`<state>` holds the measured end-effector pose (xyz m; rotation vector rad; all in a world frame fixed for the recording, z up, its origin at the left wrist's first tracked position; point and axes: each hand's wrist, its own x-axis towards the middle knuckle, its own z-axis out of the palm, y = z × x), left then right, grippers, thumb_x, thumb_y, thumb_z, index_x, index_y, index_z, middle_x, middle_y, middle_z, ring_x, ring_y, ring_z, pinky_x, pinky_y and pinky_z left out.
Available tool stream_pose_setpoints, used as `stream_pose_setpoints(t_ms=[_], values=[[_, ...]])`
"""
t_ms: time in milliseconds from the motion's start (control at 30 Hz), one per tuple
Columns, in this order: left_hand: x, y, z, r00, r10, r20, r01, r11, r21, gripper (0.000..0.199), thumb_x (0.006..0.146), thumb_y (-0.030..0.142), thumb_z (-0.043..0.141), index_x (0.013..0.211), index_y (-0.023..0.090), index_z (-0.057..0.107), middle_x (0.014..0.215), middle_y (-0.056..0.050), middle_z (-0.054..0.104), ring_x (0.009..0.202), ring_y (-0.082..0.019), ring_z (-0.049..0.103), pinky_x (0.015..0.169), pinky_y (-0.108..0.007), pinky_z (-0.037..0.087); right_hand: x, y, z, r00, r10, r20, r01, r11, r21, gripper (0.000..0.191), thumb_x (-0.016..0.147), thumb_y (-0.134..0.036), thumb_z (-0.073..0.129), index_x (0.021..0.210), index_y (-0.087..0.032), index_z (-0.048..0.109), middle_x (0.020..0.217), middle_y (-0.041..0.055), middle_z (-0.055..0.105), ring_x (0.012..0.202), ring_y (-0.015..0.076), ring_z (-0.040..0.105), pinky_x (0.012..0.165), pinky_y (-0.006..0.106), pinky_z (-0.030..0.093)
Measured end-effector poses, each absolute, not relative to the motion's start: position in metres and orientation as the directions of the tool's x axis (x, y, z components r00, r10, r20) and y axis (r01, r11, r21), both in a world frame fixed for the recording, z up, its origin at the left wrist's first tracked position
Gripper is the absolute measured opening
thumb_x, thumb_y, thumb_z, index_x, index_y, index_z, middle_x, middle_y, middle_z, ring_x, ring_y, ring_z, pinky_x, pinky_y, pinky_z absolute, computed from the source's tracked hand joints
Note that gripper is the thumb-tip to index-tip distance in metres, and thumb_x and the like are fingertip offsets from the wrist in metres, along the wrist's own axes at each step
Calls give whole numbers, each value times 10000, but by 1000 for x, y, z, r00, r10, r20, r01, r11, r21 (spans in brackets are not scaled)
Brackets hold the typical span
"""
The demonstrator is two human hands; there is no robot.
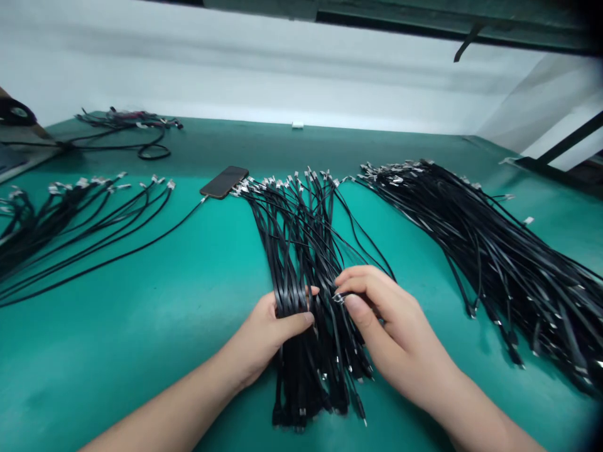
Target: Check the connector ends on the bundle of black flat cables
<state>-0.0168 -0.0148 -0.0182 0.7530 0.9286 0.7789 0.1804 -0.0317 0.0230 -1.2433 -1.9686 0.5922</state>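
Note:
A bundle of black cables (289,251) lies lengthwise in front of me, with pale metal connectors at its far end and darker plug ends close to me. My left hand (277,323) is wrapped round part of this bundle, its thumb across the top. Just to the right, my right hand (386,314) pinches a small, shiny connector end (338,297) between thumb and fingers; which cable it belongs to is hard to make out. Past the bundle's far left corner rests a smartphone (225,182) with a dark screen, and a single cable is plugged into its near edge.
A large heap of black cables (494,251) spreads over the right side of the green table (179,339). More cables (70,207) lie at the left. Tangled wires (132,122) sit at the back left, and a small white piece (298,125) is by the wall. A dark shelf edge (377,25) hangs overhead.

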Motion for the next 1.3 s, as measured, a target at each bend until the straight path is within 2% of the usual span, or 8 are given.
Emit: stream_pose_setpoints(t_ms=[100,200,400,533,633,867,1033,1300], values=[[-16,-14,-21,389,850,-355,-284,478,831,350,747,248,832,1072,184,718,911,-2,740,889,-149,657,881,-276,475,177,-34,25,-336,940,66,541,250,-803,184,1039,-270,451,949,-222,603,902,27,631,853,170,617,739,295,489],[-15,-15,-22,325,870,-371,-293,465,835,278,734,184,819,992,178,717,819,30,719,778,-120,643,799,-252,483,173,-35,23,-355,923,-147,520,64,-852,215,1036,-315,462,894,-222,593,790,0,586,695,146,573,608,267,459],[-13,-16,-21,306,878,-367,-270,450,851,261,760,159,767,1005,178,680,822,10,768,790,-147,682,797,-279,501,166,-34,17,-368,900,-233,478,-32,-878,217,1022,-311,483,878,-208,609,945,24,575,705,118,575,614,244,493],[-13,-17,-18,269,889,-370,-256,436,863,230,786,214,743,1005,167,690,938,-32,779,859,-168,681,850,-305,499,165,-33,16,-387,879,-277,439,-88,-894,200,991,-282,527,826,-207,612,800,6,602,635,125,580,560,240,484],[-12,-19,-15,265,883,-387,-265,453,851,229,798,238,730,1011,162,689,968,-35,758,849,-161,667,835,-304,501,163,-33,13,-381,884,-273,383,-118,-916,201,965,-286,546,795,-201,610,664,-11,594,574,134,575,530,252,479],[-10,-18,-14,255,874,-412,-299,477,826,197,796,202,691,967,164,602,670,41,651,589,-109,584,604,-255,471,164,-21,9,-170,982,-77,230,-36,-973,268,946,-403,578,790,-189,626,659,-14,601,578,133,579,602,287,513],[-12,-15,-15,339,864,-371,-262,466,845,347,727,253,825,989,138,627,800,0,721,593,-78,544,576,-232,440,174,-15,5,30,996,79,179,72,-981,260,972,-428,566,912,-194,662,687,-14,599,620,142,593,637,299,507],[-14,-12,-17,435,780,-450,-150,556,818,525,636,218,891,1070,151,603,877,-31,767,642,-117,640,632,-279,520,176,-10,3,99,982,163,200,141,-970,229,959,-399,616,945,-192,712,781,15,677,690,158,666,703,329,555]])
